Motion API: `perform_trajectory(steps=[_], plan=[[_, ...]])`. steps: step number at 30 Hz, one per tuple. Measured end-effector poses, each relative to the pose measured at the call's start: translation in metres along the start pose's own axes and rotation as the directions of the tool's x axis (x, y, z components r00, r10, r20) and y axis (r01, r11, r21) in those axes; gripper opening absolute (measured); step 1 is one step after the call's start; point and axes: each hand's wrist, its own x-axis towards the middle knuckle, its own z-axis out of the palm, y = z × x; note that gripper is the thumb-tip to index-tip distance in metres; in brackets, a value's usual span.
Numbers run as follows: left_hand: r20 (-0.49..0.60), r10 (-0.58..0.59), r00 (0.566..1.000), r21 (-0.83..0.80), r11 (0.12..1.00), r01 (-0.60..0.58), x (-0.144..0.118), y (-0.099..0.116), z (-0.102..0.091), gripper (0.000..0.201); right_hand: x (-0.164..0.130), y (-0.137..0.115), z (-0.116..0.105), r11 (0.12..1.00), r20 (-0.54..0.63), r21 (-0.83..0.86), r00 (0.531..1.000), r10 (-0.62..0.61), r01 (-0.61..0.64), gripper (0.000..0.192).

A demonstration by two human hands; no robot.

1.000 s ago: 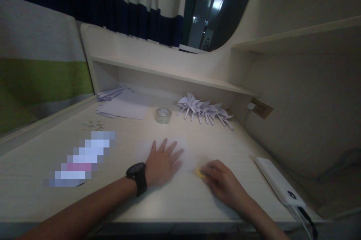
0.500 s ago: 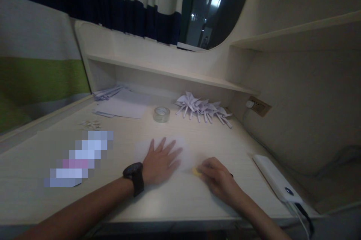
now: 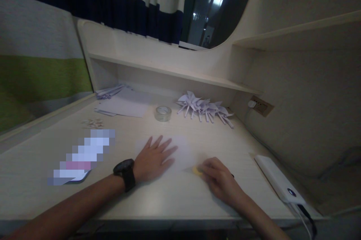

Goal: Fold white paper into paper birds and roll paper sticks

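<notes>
My left hand (image 3: 153, 160) lies flat with its fingers spread on a sheet of white paper (image 3: 182, 151), a dark watch on the wrist. To its right, my right hand (image 3: 216, 176) is closed around what looks like a yellow utility knife (image 3: 196, 171). A thin greyish blade points left from it, at the paper's near right part. A small black end shows behind the hand; the fingers hide the rest of the handle.
Behind the hands stand a roll of clear tape (image 3: 163, 114) and several paper pinwheels (image 3: 201, 106). Back left are paper sheets (image 3: 128, 102), rolled paper sticks (image 3: 109, 92) and small bits (image 3: 93, 123). A blurred-out phone (image 3: 81, 157) lies left, a white power bank (image 3: 278, 178) right.
My left hand has slid a little to the left over the paper, still spread. My right hand and the yellow knife stay almost in place. The view has shifted slightly.
</notes>
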Motion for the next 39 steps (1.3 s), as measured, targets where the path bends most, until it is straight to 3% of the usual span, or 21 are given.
perform_trajectory(steps=[16, 27, 39], plan=[[-0.013, 0.007, 1.000, 0.014, 1.000, -0.007, -0.001, 0.003, 0.001, 0.055, 0.003, -0.003, 0.003, 0.999, 0.014, -0.007, 0.999, -0.044, 0.044, 0.028], [-0.009, 0.017, 1.000, 0.027, 1.000, -0.017, -0.001, 0.003, 0.000, 0.054, 0.010, -0.022, 0.000, 1.000, 0.070, -0.013, 0.997, -0.018, 0.019, 0.023], [-0.007, 0.014, 1.000, 0.047, 0.999, -0.014, -0.001, 0.004, 0.000, 0.054, 0.008, -0.020, 0.015, 1.000, 0.013, 0.002, 1.000, -0.017, 0.017, 0.023]])
